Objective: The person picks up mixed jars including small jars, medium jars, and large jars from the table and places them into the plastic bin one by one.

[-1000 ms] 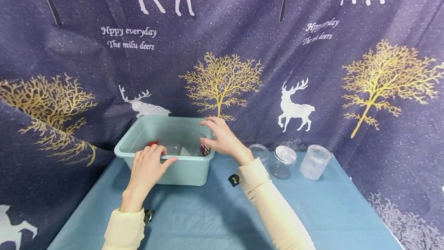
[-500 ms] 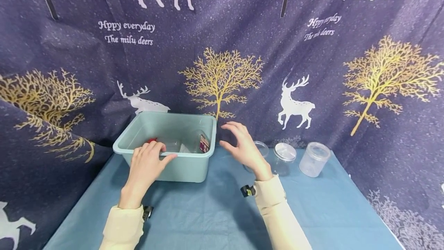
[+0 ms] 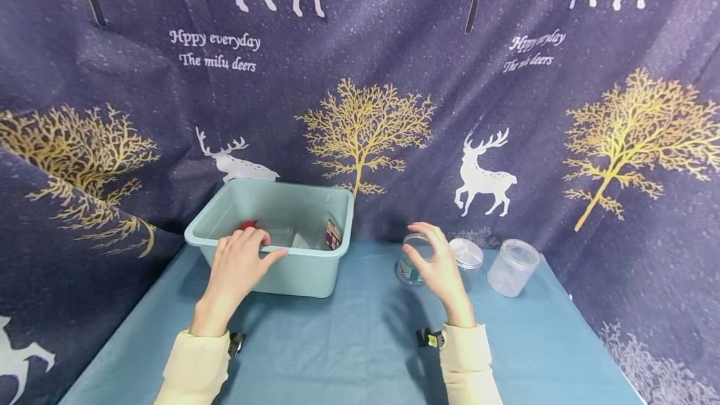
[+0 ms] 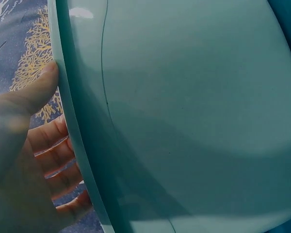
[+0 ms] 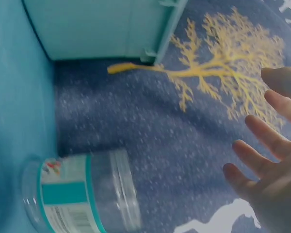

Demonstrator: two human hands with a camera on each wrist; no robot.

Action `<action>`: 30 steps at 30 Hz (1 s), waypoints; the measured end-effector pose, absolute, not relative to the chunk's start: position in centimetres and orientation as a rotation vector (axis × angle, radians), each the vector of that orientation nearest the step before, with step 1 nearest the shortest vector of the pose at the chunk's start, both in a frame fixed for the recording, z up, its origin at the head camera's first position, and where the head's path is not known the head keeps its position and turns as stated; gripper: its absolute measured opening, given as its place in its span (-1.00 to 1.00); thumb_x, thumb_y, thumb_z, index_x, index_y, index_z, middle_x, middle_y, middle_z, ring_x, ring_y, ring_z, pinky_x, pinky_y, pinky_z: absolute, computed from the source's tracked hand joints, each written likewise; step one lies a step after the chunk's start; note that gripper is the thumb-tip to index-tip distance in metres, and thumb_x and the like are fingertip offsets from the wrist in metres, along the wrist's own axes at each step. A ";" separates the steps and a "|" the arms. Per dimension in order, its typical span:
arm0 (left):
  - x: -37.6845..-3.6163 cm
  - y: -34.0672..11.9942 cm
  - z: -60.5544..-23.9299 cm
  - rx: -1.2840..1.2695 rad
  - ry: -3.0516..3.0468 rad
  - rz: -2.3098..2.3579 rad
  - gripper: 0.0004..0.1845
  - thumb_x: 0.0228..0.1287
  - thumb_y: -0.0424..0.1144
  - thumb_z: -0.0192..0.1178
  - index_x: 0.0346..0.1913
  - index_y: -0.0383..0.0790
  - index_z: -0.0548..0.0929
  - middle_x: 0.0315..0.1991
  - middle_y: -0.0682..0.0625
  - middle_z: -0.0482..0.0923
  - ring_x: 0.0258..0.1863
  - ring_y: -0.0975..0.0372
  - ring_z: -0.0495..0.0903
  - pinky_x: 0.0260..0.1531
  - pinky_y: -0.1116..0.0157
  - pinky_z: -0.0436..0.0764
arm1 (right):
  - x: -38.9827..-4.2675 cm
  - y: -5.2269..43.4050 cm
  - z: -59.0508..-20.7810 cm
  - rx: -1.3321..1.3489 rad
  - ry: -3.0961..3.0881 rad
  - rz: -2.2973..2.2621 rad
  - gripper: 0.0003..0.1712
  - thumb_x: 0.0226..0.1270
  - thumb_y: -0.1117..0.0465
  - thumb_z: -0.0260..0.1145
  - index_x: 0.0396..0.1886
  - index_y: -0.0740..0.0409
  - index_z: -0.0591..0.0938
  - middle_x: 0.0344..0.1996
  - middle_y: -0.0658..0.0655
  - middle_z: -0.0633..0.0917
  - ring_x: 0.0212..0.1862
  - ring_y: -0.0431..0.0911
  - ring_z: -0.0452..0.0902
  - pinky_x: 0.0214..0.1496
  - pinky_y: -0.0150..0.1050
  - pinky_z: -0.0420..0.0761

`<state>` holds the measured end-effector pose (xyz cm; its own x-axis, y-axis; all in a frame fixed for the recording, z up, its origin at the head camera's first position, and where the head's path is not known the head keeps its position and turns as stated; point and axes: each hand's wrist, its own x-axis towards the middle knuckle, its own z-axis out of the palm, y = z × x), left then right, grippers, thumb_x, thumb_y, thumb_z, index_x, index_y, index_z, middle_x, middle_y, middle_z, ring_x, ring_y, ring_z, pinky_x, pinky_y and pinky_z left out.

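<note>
at the bottom of the head view two cream sleeves reach up over the blue worktop [image 3: 349, 355]. left of centre, the left hand [image 3: 239, 264] grips the near rim of a pale green tub [image 3: 306, 277]: the fingers curl over the edge into the tub and the thumb lies along the outer wall. the left wrist view shows the same hold, fingers behind the rim and the thumb tip pressed on its edge. inside the tub, near its right wall, stands a small packet with a dark red label [image 3: 333, 234], and something red [image 3: 248, 225] shows just above the fingers.

right of centre, the right hand [image 3: 439, 267] hovers wide, fingers spread and holding nothing, just beside a clear jar with a teal label [image 3: 412, 261]; the wrist view shows a gap between fingers and jar. further right in the frame stand two more clear jars, one with a lid [image 3: 465, 254] and one [image 3: 512, 267] near the backdrop.

behind everything hangs a dark blue cloth [image 3: 506, 111] printed with white deer and golden trees.
</note>
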<state>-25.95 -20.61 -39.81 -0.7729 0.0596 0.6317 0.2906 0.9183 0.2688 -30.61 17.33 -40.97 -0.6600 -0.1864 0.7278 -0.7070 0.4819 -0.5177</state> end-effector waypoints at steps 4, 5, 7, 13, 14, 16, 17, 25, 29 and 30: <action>-25.8 -20.6 -39.8 -0.253 -2.428 -0.461 -0.57 0.07 0.10 0.42 -0.33 -0.19 0.56 -0.41 -0.05 0.50 -0.30 -0.02 0.48 -0.18 -0.01 0.32 | -30.4 18.6 -40.9 0.666 -2.141 1.167 -0.52 0.23 0.32 0.43 0.15 0.16 0.57 0.18 0.20 0.52 0.27 0.03 0.37 0.29 0.00 0.28; -25.7 -20.6 -39.8 -0.252 -2.431 -0.460 -0.57 0.07 0.11 0.42 -0.33 -0.19 0.56 -0.40 -0.05 0.50 -0.30 -0.02 0.48 -0.18 -0.01 0.32 | -30.4 18.9 -40.9 0.651 -2.142 1.171 -0.52 0.23 0.32 0.43 0.16 0.18 0.57 0.18 0.22 0.52 0.28 0.03 0.37 0.29 0.01 0.28; -25.6 -20.6 -39.8 -0.247 -2.435 -0.464 -0.57 0.07 0.11 0.42 -0.32 -0.18 0.56 -0.40 -0.05 0.50 -0.29 -0.03 0.48 -0.18 -0.02 0.32 | -30.4 19.5 -40.9 0.633 -2.142 1.175 -0.51 0.22 0.33 0.43 0.16 0.20 0.56 0.18 0.25 0.51 0.28 0.04 0.36 0.30 0.03 0.27; -25.7 -20.6 -39.8 -0.246 -2.422 -0.470 -0.57 0.07 0.11 0.41 -0.32 -0.17 0.56 -0.38 -0.05 0.51 -0.28 -0.04 0.49 -0.17 -0.03 0.32 | -30.7 21.0 -40.8 0.567 -2.109 1.152 -0.48 0.18 0.35 0.45 0.16 0.23 0.56 0.19 0.24 0.51 0.28 0.06 0.36 0.28 0.04 0.27; -25.7 -20.6 -39.8 -0.247 -2.417 -0.468 -0.58 0.07 0.11 0.42 -0.33 -0.17 0.56 -0.39 -0.05 0.51 -0.29 -0.04 0.49 -0.18 -0.03 0.33 | -30.6 21.3 -40.7 0.540 -2.100 1.149 -0.48 0.17 0.34 0.46 0.16 0.22 0.57 0.19 0.21 0.51 0.28 0.04 0.36 0.28 0.02 0.28; -25.7 -20.6 -39.8 -0.249 -2.412 -0.464 -0.58 0.06 0.10 0.43 -0.33 -0.17 0.56 -0.40 -0.05 0.51 -0.30 -0.04 0.49 -0.20 -0.02 0.33 | -30.7 22.0 -40.7 0.476 -2.080 1.148 -0.48 0.15 0.35 0.47 0.14 0.21 0.59 0.18 0.19 0.53 0.25 0.04 0.39 0.24 -0.08 0.31; -25.7 -20.6 -39.7 -0.249 -2.410 -0.463 -0.58 0.06 0.10 0.43 -0.33 -0.17 0.55 -0.40 -0.05 0.50 -0.30 -0.04 0.49 -0.20 -0.02 0.33 | -30.8 22.4 -40.7 0.441 -2.068 1.147 -0.48 0.14 0.35 0.47 0.14 0.20 0.59 0.17 0.17 0.54 0.22 0.01 0.41 0.21 -0.11 0.32; -25.8 -20.6 -39.8 -0.251 -2.400 -0.442 -0.57 0.04 0.09 0.45 -0.34 -0.17 0.55 -0.41 -0.05 0.50 -0.31 -0.05 0.49 -0.22 -0.02 0.33 | -30.6 25.7 -40.9 0.214 -1.971 1.191 -0.48 0.14 0.44 0.43 0.14 0.32 0.56 0.12 0.28 0.54 0.11 0.05 0.41 0.11 -0.38 0.29; -25.8 -20.5 -39.8 -0.252 -2.405 -0.440 -0.57 0.05 0.09 0.44 -0.34 -0.18 0.55 -0.41 -0.05 0.50 -0.30 -0.05 0.49 -0.22 -0.02 0.33 | -29.8 27.6 -40.9 0.015 -1.936 1.238 -0.48 0.20 0.35 0.42 0.17 0.25 0.55 0.15 0.24 0.51 0.20 0.11 0.37 0.23 -0.10 0.33; -25.8 -20.5 -39.8 -0.253 -2.407 -0.439 -0.57 0.05 0.09 0.44 -0.34 -0.18 0.55 -0.41 -0.05 0.50 -0.30 -0.05 0.49 -0.22 -0.02 0.33 | -29.7 28.0 -41.0 -0.037 -1.925 1.249 -0.48 0.20 0.33 0.42 0.18 0.23 0.55 0.16 0.22 0.50 0.21 0.10 0.36 0.25 -0.05 0.33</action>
